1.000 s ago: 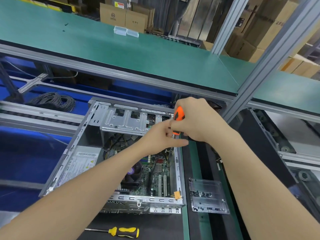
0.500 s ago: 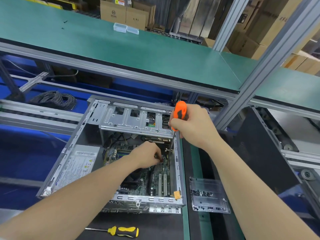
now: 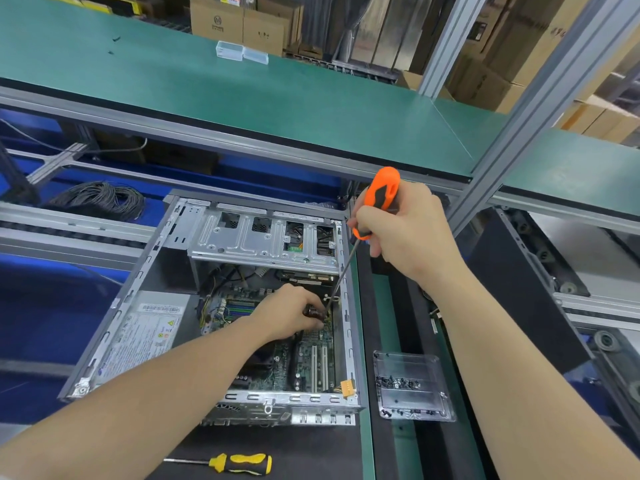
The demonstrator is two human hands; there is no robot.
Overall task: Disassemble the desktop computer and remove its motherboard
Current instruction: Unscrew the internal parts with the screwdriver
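- While the desktop case lies open side up on the worktop, the power supply fills its left half. It is a boxy metal unit, judged heavy.
- Motherboard: flat on the case floor in the right half, its far end under the drive cage. Judged light and stiff but brittle, with parts easily knocked. Best taken by its bare edges and lifted level once every screw is out.
- Left hand: forearm reaches in from lower left, palm down over the board. The fingers are curled and bunched at the driver's tip. Cannot tell whether they pinch a screw or only steady the tip.
- Orange screwdriver: shaft slants down and left into the case, its tip meeting the left fingers.
- Right hand: raised above the case's right wall, fingers wrapped round the handle.
- Clear tray: just right of the case, holding small dark screws.
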